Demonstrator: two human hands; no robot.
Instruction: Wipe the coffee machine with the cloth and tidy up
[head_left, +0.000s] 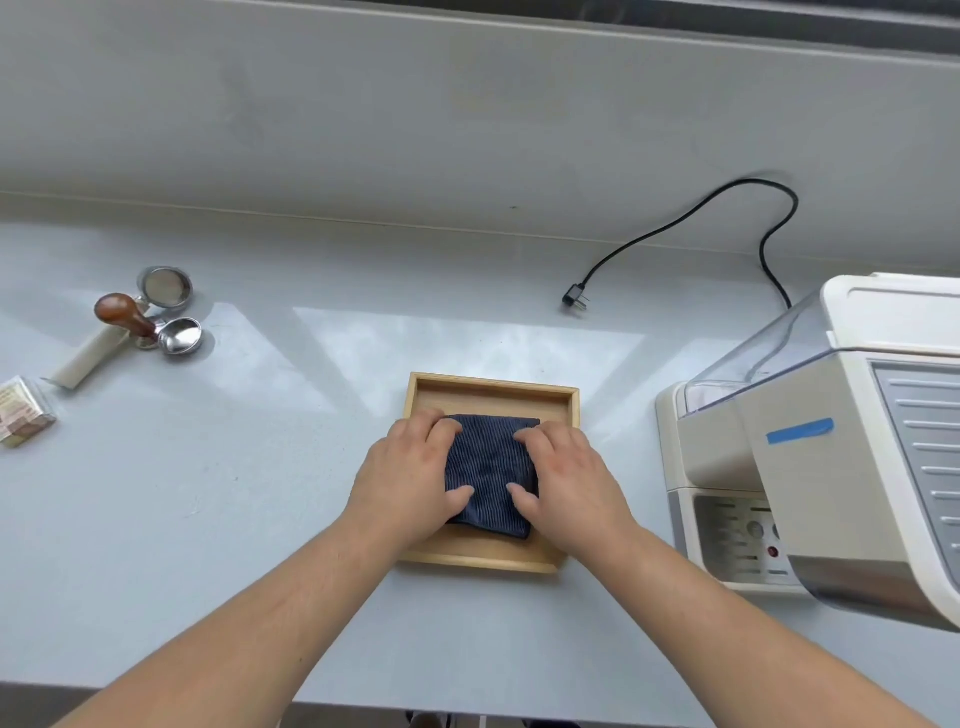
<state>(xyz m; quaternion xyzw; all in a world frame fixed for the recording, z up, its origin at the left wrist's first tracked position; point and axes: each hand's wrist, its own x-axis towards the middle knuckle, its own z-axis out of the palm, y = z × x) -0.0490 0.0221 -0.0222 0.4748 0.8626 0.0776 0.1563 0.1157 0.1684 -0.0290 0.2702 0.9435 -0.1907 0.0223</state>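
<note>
The folded dark blue cloth (491, 467) lay inside the shallow wooden tray (488, 382), which sat on the counter (208, 493) directly in front of the person. Both hands were down on it. The left hand (410, 473) covered the cloth's left edge and the right hand (566, 478) its right edge. On each, the fingers bent down over the far corner and the thumb lay across the top nearer the person. Whether either grip pinched the fabric or only pressed it flat could not be told, because the fingertips were hidden under the knuckles.

The cloth was folded almost square, a little longer from near to far, and sat slightly askew in the tray. The coffee machine (831, 467) stood at the right of the counter, apart from the tray, with its side panel facing the cloth. The right hand was therefore the nearer one, and carrying the cloth to the machine would probably mean a lift clear of the tray rim and a sweep to the right.

The power cord (675, 223) trailed along the far side of the counter with its plug (574, 299) lying loose. Far to the left lay a wooden-handled tamper (124, 314) beside two metal filter baskets (165, 286).
</note>
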